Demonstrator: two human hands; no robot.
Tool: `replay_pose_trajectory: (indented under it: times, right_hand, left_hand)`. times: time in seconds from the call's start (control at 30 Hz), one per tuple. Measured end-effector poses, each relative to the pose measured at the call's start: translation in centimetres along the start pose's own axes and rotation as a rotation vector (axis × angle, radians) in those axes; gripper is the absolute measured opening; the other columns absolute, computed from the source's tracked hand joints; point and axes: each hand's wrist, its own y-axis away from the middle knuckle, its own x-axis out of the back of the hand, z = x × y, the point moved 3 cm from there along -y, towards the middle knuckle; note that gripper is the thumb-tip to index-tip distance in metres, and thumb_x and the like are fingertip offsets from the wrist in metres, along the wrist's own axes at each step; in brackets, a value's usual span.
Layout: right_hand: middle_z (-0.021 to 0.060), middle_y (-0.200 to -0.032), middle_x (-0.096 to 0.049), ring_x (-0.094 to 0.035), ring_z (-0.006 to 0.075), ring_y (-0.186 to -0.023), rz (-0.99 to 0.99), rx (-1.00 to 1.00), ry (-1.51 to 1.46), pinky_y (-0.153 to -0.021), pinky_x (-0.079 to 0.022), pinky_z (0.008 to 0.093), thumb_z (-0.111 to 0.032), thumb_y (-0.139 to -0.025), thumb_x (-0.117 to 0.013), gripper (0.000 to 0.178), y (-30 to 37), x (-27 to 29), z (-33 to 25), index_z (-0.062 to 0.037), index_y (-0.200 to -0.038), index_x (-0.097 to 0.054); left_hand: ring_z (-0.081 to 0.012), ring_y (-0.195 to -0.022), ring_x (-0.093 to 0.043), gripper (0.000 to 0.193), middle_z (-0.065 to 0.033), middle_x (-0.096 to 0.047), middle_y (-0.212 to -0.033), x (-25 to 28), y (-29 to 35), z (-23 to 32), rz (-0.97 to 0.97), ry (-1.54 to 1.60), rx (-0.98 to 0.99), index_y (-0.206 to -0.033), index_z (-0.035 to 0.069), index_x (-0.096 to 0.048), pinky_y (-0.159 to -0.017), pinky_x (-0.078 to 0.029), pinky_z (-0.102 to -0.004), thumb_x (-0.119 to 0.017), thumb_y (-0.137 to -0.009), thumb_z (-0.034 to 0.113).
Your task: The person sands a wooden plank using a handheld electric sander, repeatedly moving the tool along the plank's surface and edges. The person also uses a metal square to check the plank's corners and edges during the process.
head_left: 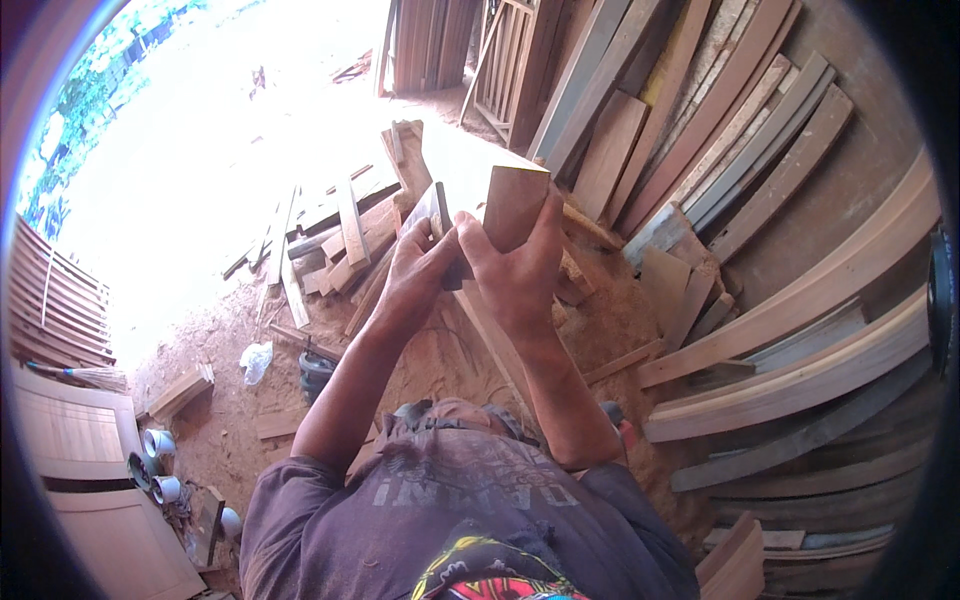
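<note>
My right hand (522,265) is wrapped round a short brown wooden block (514,200), its flat face turned up and toward me. Close beside it, my left hand (412,270) grips a thin flat grey piece (430,208) with a pointed top corner; its exact kind is unclear. Both hands are raised in front of my chest, fingers almost meeting. A dark part below the fingers is mostly hidden, so I cannot tell which piece it belongs to.
Offcuts (350,235) lie heaped on the sawdust-covered ground ahead. Long boards (790,400) lean and lie along the right. Panelled wooden doors (85,425), white round containers (158,443) and a dark bucket (318,372) are on the left. Strong glare washes out the far left.
</note>
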Motion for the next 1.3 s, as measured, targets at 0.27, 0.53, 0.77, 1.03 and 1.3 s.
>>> replay_pose_trajectory:
  times: [0.27,0.53,0.77,1.03,1.3]
  right_hand:
    - [0.0258,-0.133,-0.061,-0.069,0.034,-0.117,0.01,-0.089,-0.014,-0.103,-0.057,0.0428,-0.012,-0.089,-0.085,0.072,0.5,0.5,-0.9,0.0072,-0.146,-0.044]
    - [0.0244,-0.133,-0.063,-0.07,0.0325,-0.116,0.052,-0.014,0.036,-0.099,-0.059,0.0425,-0.013,-0.089,-0.087,0.072,0.4,1.0,-0.4,0.0066,-0.145,-0.046]
    - [0.0189,-0.128,-0.067,-0.069,0.0243,-0.115,-0.048,-0.051,0.35,-0.099,-0.057,0.0402,-0.012,-0.088,-0.088,0.062,8.0,8.2,5.3,0.004,-0.136,-0.053]
    - [0.0217,-0.119,-0.075,-0.074,0.0433,-0.109,-0.244,-0.454,0.874,-0.095,-0.059,0.0501,-0.022,-0.077,-0.093,0.073,19.6,17.3,16.6,-0.0046,-0.14,-0.059]
    - [0.0261,-0.126,-0.071,-0.068,0.0435,-0.12,-0.345,-0.106,1.198,-0.103,-0.055,0.0502,-0.035,-0.09,-0.085,0.067,18.4,21.4,9.6,0.0,-0.14,-0.058]
  left_hand:
    - [-0.011,-0.082,-0.072,0.052,-0.006,-0.074,-0.1,-0.7,0.6,0.6,-0.008,-0.068,-0.045,-0.124,-0.001,-0.066,-0.07,-0.058,-0.0268,-0.074,-0.105,0.047]
    - [-0.0123,-0.087,-0.076,0.056,-0.0089,-0.076,-0.104,-0.7,0.4,0.6,-0.033,-0.103,0.003,-0.127,-0.001,-0.058,-0.071,-0.06,-0.0265,-0.075,-0.105,0.047]
    - [-0.0134,-0.081,-0.074,0.055,-0.0085,-0.077,-0.096,2.9,2.3,-7.5,-0.146,-0.322,0.2,-0.116,0.002,-0.063,-0.065,-0.058,-0.0278,-0.087,-0.092,0.045]
    - [-0.0169,-0.084,-0.077,0.051,-0.0097,-0.077,-0.097,8.2,6.3,-17.4,0.068,-0.332,0.593,-0.115,0.005,-0.057,-0.065,-0.058,-0.0289,-0.085,-0.096,0.043]
    - [-0.0189,-0.086,-0.076,0.045,-0.0097,-0.074,-0.097,10.2,4.4,-24.3,0.182,-0.23,0.603,-0.11,0.006,-0.057,-0.068,-0.064,-0.0351,-0.083,-0.098,0.04]
